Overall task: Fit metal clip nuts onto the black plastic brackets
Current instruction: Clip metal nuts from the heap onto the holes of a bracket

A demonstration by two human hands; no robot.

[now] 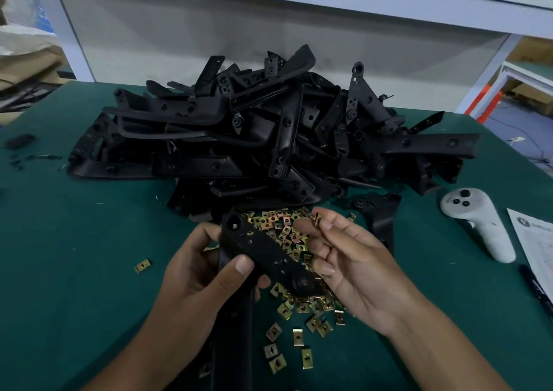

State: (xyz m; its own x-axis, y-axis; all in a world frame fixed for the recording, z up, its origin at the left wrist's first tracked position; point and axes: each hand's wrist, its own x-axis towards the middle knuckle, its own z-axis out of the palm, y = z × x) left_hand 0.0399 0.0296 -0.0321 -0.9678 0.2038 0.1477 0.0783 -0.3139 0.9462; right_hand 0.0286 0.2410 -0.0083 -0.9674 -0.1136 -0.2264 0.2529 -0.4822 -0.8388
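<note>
My left hand [197,274] grips a black plastic bracket [263,253], thumb on its top face, fingers curled behind it. The bracket's long arm runs down toward the frame's bottom. My right hand [344,259] pinches one brass-coloured clip nut [315,219] between thumb and forefinger, just right of the bracket's upper end and apart from it. Several loose clip nuts [287,232] lie scattered on the green table beneath both hands. A big heap of black brackets [269,139] fills the middle of the table behind them.
A white handheld controller [478,220] lies at the right, with a printed sheet [532,241] and a black pen [535,289] beside it. One stray clip nut [142,265] sits left of my hands. Small black scraps [21,142] lie at the far left. A grey panel stands behind the table.
</note>
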